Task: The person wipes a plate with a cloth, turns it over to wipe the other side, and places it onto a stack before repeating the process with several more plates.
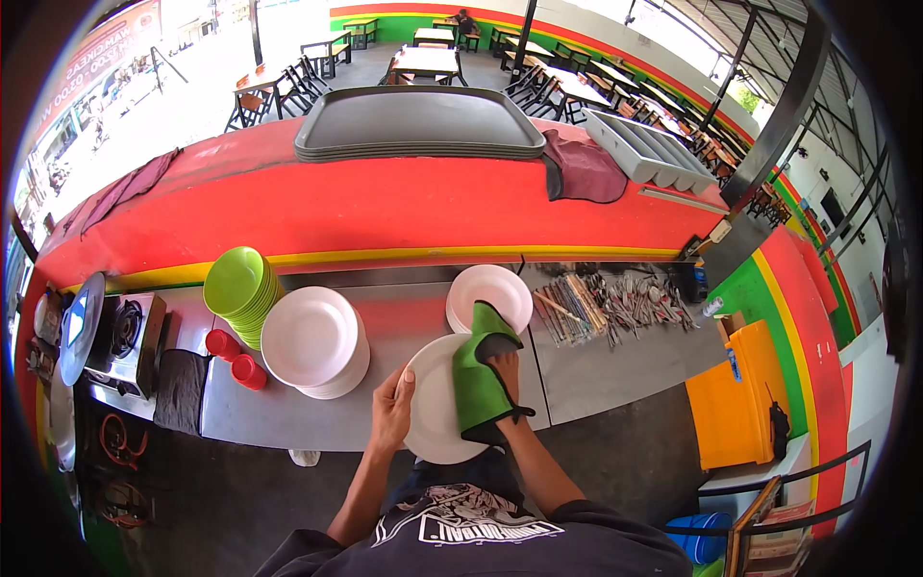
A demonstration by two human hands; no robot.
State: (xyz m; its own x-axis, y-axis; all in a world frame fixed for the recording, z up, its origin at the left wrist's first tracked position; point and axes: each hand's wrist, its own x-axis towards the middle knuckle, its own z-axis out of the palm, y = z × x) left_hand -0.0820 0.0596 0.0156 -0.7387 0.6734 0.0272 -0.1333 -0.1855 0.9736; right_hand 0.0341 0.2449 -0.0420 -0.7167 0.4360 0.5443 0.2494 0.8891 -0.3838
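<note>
A white plate [430, 399] is held tilted over the front edge of the metal counter [288, 418]. My left hand [392, 404] grips its left rim, the thumb on the upper face. Against the right side of the plate lies a green cloth [478, 389], with my right hand [507, 370] closed on it and partly covered by it. Just beyond, a stack of white plates [490, 293] stands on the counter. To the left are a taller stack of white plates [312, 337], a stack of green bowls [240, 288] and red cups [248, 373].
Loose cutlery [625, 303] is spread at the right of the counter. A gas stove [125, 332] and a dark cloth [181, 392] are at the left. Grey trays [418, 120] and a cutlery tray [649, 149] rest on the red ledge [385, 207]. An orange container [735, 404] stands right.
</note>
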